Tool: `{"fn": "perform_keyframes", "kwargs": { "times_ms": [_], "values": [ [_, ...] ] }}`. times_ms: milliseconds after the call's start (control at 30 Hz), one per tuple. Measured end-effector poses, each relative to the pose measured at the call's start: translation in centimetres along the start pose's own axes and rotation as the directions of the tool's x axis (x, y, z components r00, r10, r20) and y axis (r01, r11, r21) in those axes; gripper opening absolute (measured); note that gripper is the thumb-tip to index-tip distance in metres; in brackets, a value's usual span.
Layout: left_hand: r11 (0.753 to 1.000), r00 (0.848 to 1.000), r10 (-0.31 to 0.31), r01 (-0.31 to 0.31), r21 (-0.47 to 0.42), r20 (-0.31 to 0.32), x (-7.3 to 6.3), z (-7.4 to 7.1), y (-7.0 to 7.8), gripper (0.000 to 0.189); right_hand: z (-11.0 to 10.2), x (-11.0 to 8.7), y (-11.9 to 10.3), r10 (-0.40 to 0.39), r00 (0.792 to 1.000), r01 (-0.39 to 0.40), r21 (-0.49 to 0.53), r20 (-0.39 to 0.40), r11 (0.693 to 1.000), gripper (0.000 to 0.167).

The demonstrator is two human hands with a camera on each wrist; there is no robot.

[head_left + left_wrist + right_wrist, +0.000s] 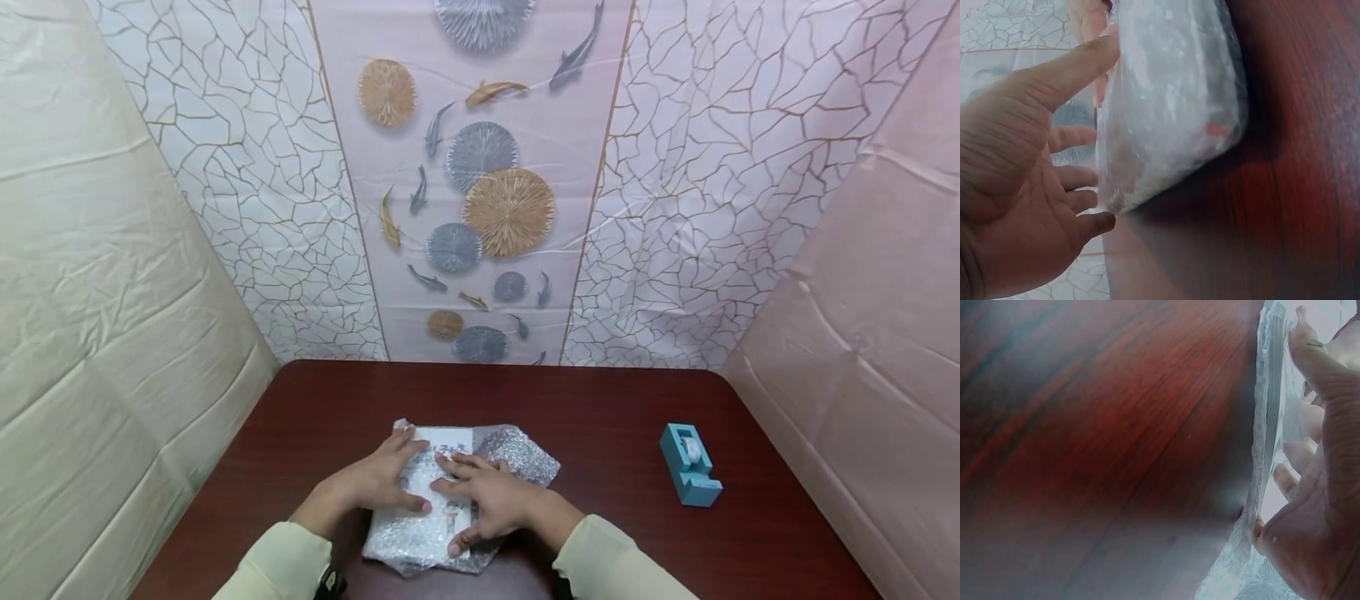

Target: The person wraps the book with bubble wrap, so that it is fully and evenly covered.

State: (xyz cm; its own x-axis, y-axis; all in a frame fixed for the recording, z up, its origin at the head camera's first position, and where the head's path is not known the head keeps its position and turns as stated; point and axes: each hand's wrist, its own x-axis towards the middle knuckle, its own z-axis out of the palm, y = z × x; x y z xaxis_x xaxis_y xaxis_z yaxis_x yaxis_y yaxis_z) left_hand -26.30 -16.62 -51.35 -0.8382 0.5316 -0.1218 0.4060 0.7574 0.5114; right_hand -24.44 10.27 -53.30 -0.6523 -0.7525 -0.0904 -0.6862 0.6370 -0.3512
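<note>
A white-covered book [452, 517] lies on a sheet of bubble wrap [405, 542], which is folded over its left part. My left hand [375, 482] rests on that folded wrap with its fingers spread. On the right part of the book my right hand [504, 500] presses down, fingers extended and thumb toward me. A loose flap of the wrap spreads beyond the book's right side, partly under the right hand. In the left wrist view the wrap [1166, 81] covers the book's near edge. The right wrist view shows the page edges [1274, 381] with wrap beneath.
A blue tape dispenser [692, 471] with a roll of tape stands on the right of the dark red-brown table [600, 408]. A patterned curtain [465, 275] hangs behind the table's far edge, and pale cloth walls [112, 333] stand at both sides.
</note>
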Motion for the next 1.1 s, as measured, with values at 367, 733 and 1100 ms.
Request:
{"fn": "perform_keyframes", "kwargs": {
  "times_ms": [367,733,1100],
  "values": [
    [0.997,1.0,0.003,-0.002,0.072,-0.009,0.3,1.4,2.1,0.105,0.1,-0.2,0.0,-0.006,1.0,0.006,-0.026,-0.008,1.0,0.096],
    [0.99,0.998,-0.035,0.041,0.135,-0.045,0.8,2.3,3.7,0.099,0.0,-0.7,0.3,-0.034,0.999,0.034,-0.044,-0.015,0.998,0.087],
    [0.985,1.0,-0.023,0.026,0.173,-0.018,2.3,3.7,1.9,0.102,0.2,-1.3,1.2,-0.04,0.999,0.04,-0.007,0.004,0.999,0.07]
  ]
}}
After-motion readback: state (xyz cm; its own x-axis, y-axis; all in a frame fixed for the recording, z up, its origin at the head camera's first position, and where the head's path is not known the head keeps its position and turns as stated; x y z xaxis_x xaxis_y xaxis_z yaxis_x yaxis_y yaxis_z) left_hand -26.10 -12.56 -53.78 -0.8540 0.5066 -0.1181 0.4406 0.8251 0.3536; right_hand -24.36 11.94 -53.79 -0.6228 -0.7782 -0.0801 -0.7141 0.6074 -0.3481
